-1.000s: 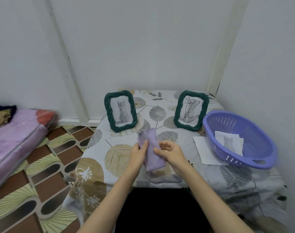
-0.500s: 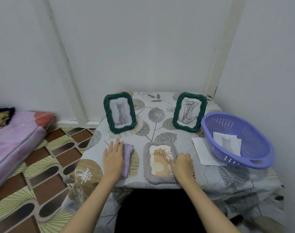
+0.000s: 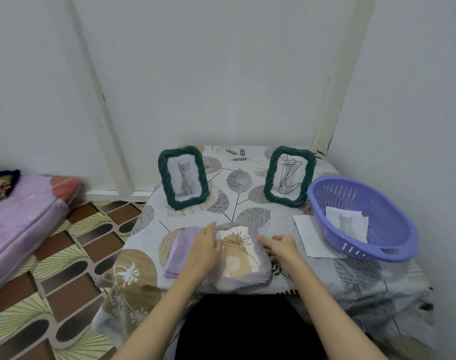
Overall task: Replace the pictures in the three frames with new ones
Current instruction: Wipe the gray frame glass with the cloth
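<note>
Frames number three on our cloth-covered table [image 3: 260, 157]: the grey frame [image 3: 243, 258] lies flat and face up at the near edge, showing a tan picture with a line-drawn plant, while two green frames stand upright behind it, the left green frame [image 3: 183, 177] holding a cat picture and the right green frame [image 3: 289, 175] holding a scribble. We have both hands at the grey frame. Our left hand [image 3: 203, 249] rests flat along its left side, fingers spread loosely and reaching toward the top edge, wrist over the folded purple cloth [image 3: 181, 246] that lies just beside the frame. Our right hand [image 3: 281, 246] sits at the right side, fingers curled inward against the rim, not clearly closed on it. Neither hand is clamped on anything that we can see. To the right, a purple basket [image 3: 393, 245] holds a loose cat print [image 3: 347, 223], and a blank sheet [image 3: 308, 236] lies partly under the basket's near rim. We judge the step in hand to be lifting or turning the grey frame to reach its back. Done well, that means gripping both long sides evenly, keeping it over the table, and clear of the cloth.
</note>
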The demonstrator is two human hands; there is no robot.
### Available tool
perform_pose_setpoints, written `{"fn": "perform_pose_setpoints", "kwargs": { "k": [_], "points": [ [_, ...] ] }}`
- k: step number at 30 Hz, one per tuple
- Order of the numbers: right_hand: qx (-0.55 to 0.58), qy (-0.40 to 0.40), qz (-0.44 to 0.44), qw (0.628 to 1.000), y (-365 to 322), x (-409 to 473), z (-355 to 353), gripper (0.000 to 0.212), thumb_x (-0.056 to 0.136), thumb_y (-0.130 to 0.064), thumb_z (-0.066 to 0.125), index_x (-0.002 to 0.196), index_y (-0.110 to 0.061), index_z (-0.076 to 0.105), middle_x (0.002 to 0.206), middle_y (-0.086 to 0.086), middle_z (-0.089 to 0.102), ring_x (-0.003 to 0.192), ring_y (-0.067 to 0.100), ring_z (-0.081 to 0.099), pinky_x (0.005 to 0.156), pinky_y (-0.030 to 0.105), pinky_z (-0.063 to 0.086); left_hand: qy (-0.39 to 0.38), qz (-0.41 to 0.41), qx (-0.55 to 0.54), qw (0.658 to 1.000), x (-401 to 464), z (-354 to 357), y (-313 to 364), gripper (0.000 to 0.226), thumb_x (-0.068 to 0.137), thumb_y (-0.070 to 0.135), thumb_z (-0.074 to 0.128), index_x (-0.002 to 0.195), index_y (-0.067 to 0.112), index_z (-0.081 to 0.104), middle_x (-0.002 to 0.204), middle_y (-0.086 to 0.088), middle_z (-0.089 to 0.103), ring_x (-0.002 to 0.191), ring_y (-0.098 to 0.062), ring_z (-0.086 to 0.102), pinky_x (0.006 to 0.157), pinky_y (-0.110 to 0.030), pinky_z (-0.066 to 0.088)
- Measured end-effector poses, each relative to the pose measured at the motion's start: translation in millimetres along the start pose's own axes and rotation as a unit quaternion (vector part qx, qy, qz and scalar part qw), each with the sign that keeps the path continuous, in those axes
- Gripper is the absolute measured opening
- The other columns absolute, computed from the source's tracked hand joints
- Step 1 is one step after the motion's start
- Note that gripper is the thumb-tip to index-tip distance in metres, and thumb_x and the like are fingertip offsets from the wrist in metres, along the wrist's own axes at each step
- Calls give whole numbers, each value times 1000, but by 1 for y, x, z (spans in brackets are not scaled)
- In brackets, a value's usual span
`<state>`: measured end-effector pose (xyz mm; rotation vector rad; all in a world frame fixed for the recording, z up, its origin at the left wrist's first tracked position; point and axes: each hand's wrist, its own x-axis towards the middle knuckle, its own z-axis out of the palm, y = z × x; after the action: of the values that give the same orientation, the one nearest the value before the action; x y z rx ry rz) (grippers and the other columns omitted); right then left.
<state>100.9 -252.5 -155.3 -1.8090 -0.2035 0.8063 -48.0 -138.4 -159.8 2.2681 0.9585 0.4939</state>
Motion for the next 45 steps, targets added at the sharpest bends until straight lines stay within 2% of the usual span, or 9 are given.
{"fn": "perform_pose_setpoints", "kwargs": {
  "k": [8, 10, 16, 22, 27, 34, 38, 42, 45],
  "points": [
    [101, -103, -75, 987, -14, -6, -11, 36, 79, 9, 64, 112, -2, 55, 79, 9, 63, 63, 14, 64, 54, 20, 53, 25, 4, -78, 997, 5, 4, 6, 62, 84, 14, 59, 140, 14, 33, 152, -11, 20, 144, -23, 11, 115, -31, 12],
    [98, -99, -112, 984, -19, -9, -17, 35, 79, 9, 63, 112, -3, 55, 79, 8, 63, 65, 16, 63, 55, 18, 54, 39, -7, -167, 985, 5, -1, 9, 63, 81, 14, 62, 137, 22, 35, 147, -9, 29, 138, -26, 28, 114, -40, 25],
    [59, -80, -191, 977, -27, -7, -27, 28, 82, 2, 62, 109, -5, 56, 100, 13, 60, 91, 27, 60, 86, 43, 53, 15, -36, -358, 933, 4, -16, 22, 62, 85, -7, 54, 136, 23, 37, 119, -5, 48, 78, -12, 60, 59, -19, 56],
    [41, -95, -244, 964, -41, -7, -26, 32, 83, 5, 57, 101, -21, 52, 120, 11, 58, 111, 28, 57, 94, 46, 49, 33, 28, -349, 936, 18, -25, 28, 72, 81, -12, 54, 128, 39, 37, 132, -3, 44, 115, -36, 52, 83, -41, 55],
    [69, -147, -297, 941, -59, -12, -27, 55, 83, 11, 54, 127, -21, 42, 130, 6, 53, 104, 23, 61, 71, 28, 57, -13, 31, -384, 923, 24, -34, 18, 73, 80, -12, 56, 126, 42, 43, 129, -7, 47, 86, -28, 60, 70, -30, 56],
    [65, -132, -358, 922, -57, -9, -13, 73, 83, 13, 52, 137, -33, 35, 146, -13, 36, 137, 12, 33, 110, 47, 36, -3, 46, -360, 932, 29, -38, 13, 75, 78, -14, 55, 127, 41, 43, 123, -2, 49, 89, -25, 62, 72, -24, 55],
    [40, -125, -365, 922, -67, 1, -11, 71, 82, 17, 49, 134, -30, 39, 137, -24, 40, 122, -21, 36, 114, 25, 28, -5, 53, -343, 938, 44, -41, 16, 76, 78, -13, 55, 121, 48, 41, 120, 5, 48, 83, -18, 63, 69, -21, 54],
    [46, -106, -362, 925, -95, 34, -8, 70, 79, 20, 47, 134, -24, 43, 140, -9, 45, 116, -21, 42, 93, 0, 36, -4, 78, -301, 950, 87, -44, 23, 81, 75, -9, 64, 128, 46, 36, 126, 5, 44, 103, -19, 58, 81, -29, 56],
    [80, -101, -353, 927, -120, 69, -1, 71, 78, 21, 46, 124, -32, 50, 132, -14, 53, 122, 0, 50, 95, 23, 48, 12, 90, -272, 958, 134, -41, 25, 90, 72, -9, 66, 130, 51, 33, 131, 3, 41, 115, -24, 53, 88, -42, 55]
  ]
}}
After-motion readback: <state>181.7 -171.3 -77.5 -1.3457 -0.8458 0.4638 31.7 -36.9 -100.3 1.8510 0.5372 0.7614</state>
